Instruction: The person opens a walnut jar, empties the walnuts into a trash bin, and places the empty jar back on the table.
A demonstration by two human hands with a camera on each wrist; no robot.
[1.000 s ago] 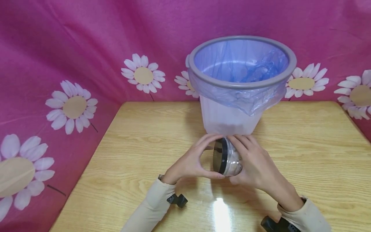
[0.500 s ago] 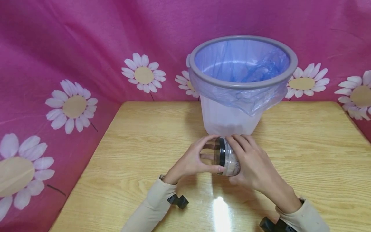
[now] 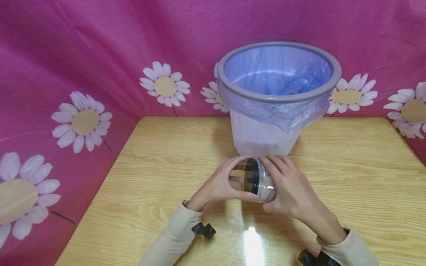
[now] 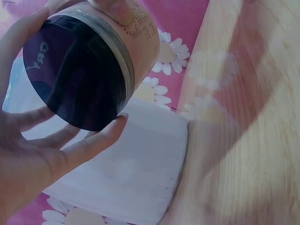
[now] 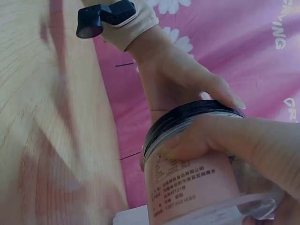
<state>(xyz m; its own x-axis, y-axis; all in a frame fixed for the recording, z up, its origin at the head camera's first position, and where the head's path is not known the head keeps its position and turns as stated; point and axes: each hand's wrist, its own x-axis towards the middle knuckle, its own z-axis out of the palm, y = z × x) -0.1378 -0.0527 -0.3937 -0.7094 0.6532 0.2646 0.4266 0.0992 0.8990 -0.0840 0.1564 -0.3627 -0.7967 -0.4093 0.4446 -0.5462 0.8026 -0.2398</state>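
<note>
Jar (image 3: 267, 186) held sideways, a little right of centre in the head view.
From here I see the left hand (image 3: 217, 185) grip the dark lid (image 4: 75, 75) at its edge; the right hand (image 3: 291, 188) grips the body (image 5: 192, 187). The lid faces left; the bin (image 3: 263, 133) stands behind, at upper right.
</note>
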